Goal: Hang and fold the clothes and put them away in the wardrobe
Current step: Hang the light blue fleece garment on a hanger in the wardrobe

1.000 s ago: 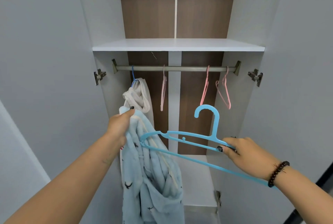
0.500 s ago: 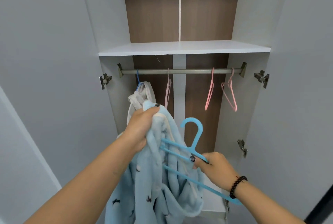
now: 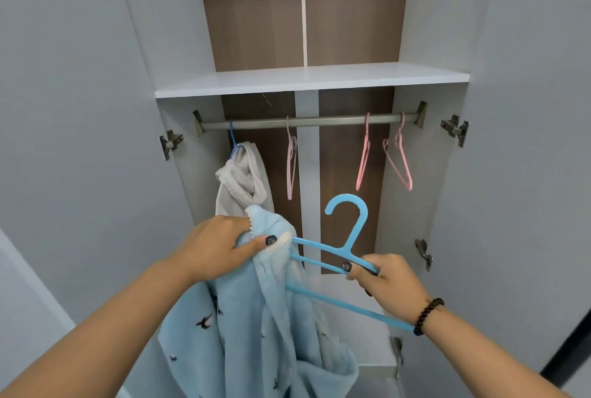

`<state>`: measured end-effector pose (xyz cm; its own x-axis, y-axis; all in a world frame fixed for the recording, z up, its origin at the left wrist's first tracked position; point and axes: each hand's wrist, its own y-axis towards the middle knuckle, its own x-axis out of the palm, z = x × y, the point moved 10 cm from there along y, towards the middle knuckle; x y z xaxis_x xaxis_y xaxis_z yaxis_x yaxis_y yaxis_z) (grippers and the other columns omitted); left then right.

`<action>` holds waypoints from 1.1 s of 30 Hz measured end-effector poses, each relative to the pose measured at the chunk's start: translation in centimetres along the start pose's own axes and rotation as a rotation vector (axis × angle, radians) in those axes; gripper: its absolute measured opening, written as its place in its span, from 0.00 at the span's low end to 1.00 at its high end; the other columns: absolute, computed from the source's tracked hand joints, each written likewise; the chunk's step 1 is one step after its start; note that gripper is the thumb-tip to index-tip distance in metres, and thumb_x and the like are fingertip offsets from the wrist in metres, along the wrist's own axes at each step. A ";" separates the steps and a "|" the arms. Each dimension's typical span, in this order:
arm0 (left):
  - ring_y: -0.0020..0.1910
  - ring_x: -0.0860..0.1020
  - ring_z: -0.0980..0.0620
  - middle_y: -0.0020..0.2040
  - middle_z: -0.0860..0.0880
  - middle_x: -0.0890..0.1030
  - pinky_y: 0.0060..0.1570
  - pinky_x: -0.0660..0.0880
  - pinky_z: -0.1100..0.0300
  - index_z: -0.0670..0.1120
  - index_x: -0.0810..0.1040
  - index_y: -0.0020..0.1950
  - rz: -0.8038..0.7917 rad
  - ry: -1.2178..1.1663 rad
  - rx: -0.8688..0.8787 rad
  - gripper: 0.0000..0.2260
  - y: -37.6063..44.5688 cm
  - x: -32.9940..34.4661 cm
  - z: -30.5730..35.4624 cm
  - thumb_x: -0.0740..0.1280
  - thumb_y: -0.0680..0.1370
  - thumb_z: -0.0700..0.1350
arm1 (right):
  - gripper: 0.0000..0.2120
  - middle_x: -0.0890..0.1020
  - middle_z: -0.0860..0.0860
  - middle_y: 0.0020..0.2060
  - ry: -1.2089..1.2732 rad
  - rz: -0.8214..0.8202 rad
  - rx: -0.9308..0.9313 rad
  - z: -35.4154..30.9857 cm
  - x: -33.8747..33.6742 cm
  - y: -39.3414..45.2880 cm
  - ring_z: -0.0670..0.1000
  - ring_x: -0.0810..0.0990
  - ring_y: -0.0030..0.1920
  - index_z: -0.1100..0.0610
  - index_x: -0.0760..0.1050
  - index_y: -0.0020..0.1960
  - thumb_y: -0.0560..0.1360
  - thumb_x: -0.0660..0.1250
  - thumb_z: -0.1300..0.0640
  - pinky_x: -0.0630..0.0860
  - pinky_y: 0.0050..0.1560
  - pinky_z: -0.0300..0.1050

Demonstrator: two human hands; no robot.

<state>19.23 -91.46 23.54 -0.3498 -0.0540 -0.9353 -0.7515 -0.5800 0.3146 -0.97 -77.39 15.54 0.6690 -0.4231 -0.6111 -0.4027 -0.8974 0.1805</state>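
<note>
In front of the open wardrobe, the left hand (image 3: 220, 249) bunches the blue fleece garment (image 3: 256, 327) at its collar, holding that opening ready; just right, the right hand (image 3: 388, 282) clasps the blue hanger (image 3: 347, 237), its left arm entering the collar.

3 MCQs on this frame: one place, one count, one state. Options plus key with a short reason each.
1. Where does the white garment hang?
A. left end of the rail
B. right end of the rail
C. on the shelf

2. How many bare pink hangers are on the rail?
A. one
B. three
C. five

3. What is the state of the blue hanger?
A. hooked on the rail
B. held in the right hand, off the rail
C. lying on the shelf

Key: 1 A, it hangs from a hook by the left bracket. 2 B, three hang bare. 3 B, the right hand grips it while the left hand holds the blue fleece garment.
</note>
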 end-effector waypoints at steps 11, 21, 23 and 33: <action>0.25 0.60 0.53 0.24 0.52 0.60 0.28 0.59 0.59 0.43 0.62 0.27 0.372 -0.413 -0.268 0.28 0.0 -2.8 -3.8 0.72 0.70 0.61 | 0.21 0.65 0.48 0.58 0.307 0.909 0.028 3.9 -9.9 -2.4 0.48 0.71 0.55 0.58 0.66 0.66 0.75 0.67 0.62 0.69 0.58 0.45; 0.20 0.63 0.61 0.19 0.58 0.66 0.22 0.59 0.72 0.51 0.74 0.20 0.580 -0.779 -0.270 0.22 -0.1 -6.1 -3.5 0.71 0.74 0.44 | 0.46 0.72 0.58 0.64 0.296 0.013 0.744 12.2 7.8 1.9 0.59 0.74 0.61 0.64 0.64 0.69 0.61 0.74 0.39 0.73 0.56 0.45; 0.19 0.62 0.61 0.18 0.59 0.65 0.22 0.58 0.73 0.52 0.72 0.18 0.583 -0.823 -0.259 0.23 -0.7 -6.3 -3.5 0.70 0.74 0.43 | 0.44 0.77 0.57 0.57 0.361 -0.058 0.794 13.1 10.0 1.9 0.57 0.78 0.55 0.63 0.69 0.65 0.58 0.74 0.38 0.76 0.49 0.46; 0.23 0.55 0.58 0.23 0.56 0.57 0.23 0.51 0.64 0.45 0.60 0.27 0.567 -0.574 -0.369 0.27 -6.6 -6.8 -7.0 0.75 0.70 0.55 | 0.07 0.81 0.62 0.47 0.993 0.037 0.795 11.9 10.5 3.3 0.58 0.80 0.44 0.66 0.75 0.54 0.78 0.62 0.66 0.78 0.50 0.55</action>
<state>30.49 -92.91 26.66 -0.9159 -0.0547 -0.3976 -0.1858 -0.8204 0.5408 -2.66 -83.29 0.53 0.6893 -0.6665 0.2841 -0.4625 -0.7066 -0.5356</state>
